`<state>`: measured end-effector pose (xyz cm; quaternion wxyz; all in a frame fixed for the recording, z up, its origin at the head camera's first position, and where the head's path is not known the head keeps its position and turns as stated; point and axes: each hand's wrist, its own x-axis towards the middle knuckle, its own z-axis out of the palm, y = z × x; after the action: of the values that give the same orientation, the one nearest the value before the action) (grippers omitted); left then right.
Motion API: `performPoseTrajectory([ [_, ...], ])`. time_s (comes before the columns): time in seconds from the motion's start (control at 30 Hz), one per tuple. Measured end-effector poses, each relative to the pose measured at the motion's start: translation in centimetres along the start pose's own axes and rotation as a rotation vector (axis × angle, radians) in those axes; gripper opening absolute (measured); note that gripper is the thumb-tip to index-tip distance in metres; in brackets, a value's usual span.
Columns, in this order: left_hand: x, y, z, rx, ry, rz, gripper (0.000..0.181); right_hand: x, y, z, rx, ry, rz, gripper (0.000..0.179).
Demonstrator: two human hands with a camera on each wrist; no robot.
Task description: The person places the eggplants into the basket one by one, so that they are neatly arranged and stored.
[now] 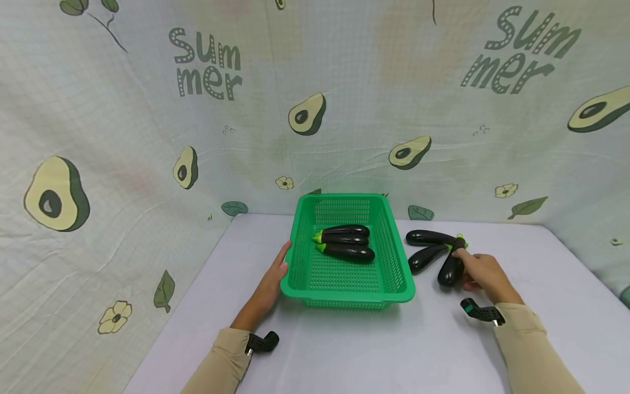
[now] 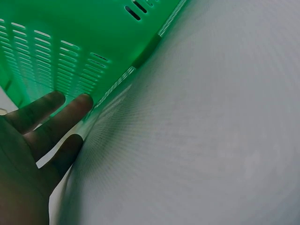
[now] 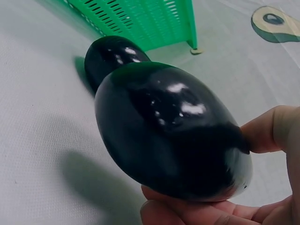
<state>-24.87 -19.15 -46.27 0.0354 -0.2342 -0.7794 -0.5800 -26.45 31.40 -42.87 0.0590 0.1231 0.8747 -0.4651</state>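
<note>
The step in hand, as I judge it, is gathering eggplants into the basket, and just now one is being picked up. The right hand (image 1: 484, 273) grasps that eggplant (image 1: 450, 271), thumb on one side and fingers under the other. It is over the table (image 1: 354, 350), to the right of the green basket (image 1: 344, 297), and its fat end looks raised off the surface, since the shadow falls apart from it in the right wrist view. The left hand (image 1: 269, 282) clenches nothing: its fingers lie fairly straight against the outside of the basket's left wall, apparently steadying it.

The next move, I'd say, calls for a firm hold on that smooth skin, a lift high enough to pass the basket's right rim, and a gentle lowering into the bare part near the front, with the left hand bracing the basket.

Counting up, I make it six eggplants: three lying side by side in the basket (image 1: 346, 252), their green stems to the left; two on the table (image 1: 427, 259) just right of the basket, their stem ends close to the held one; and the one in the hand. There is one basket, and each wrist wears one small black device (image 1: 263, 342).
</note>
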Motion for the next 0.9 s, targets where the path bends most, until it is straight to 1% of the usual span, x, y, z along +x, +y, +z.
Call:
performPoseTrajectory([
  [0.13,0.0,-0.2,0.0,-0.007,-0.004,-0.004,0.054,-0.1,0.0,0.0,0.002,0.016,-0.024,0.059],
  [0.2,0.2,-1.4,0.0,0.001,0.008,0.006,0.054,-0.2,-0.1,0.1,0.005,0.021,-0.038,0.061],
  [0.3,0.2,-1.3,0.1,0.011,0.013,0.0,0.054,-0.3,-0.2,0.1,0.012,0.026,-0.052,0.067],
  [0.4,0.2,-0.7,0.1,0.021,0.013,-0.007,0.054,-0.2,-0.4,0.1,0.027,0.037,-0.062,0.072],
  [0.53,0.0,1.1,0.1,0.013,-0.005,-0.024,0.054,-0.2,-0.6,0.2,0.049,0.044,-0.065,0.079],
  [0.63,-0.1,1.5,0.1,0.012,-0.012,-0.036,0.055,-0.2,-0.6,0.4,0.058,0.047,-0.066,0.08],
  [0.67,-0.1,1.4,0.1,0.02,-0.009,-0.039,0.055,-0.2,-0.6,0.5,0.058,0.048,-0.068,0.08],
  [0.77,0.0,0.4,0.2,0.038,0.005,-0.039,0.055,-0.2,-0.7,0.7,0.049,0.053,-0.065,0.079],
  [0.9,0.0,-0.4,0.2,0.037,0.02,-0.03,0.055,-0.2,-0.8,0.8,0.046,0.061,-0.068,0.078],
])
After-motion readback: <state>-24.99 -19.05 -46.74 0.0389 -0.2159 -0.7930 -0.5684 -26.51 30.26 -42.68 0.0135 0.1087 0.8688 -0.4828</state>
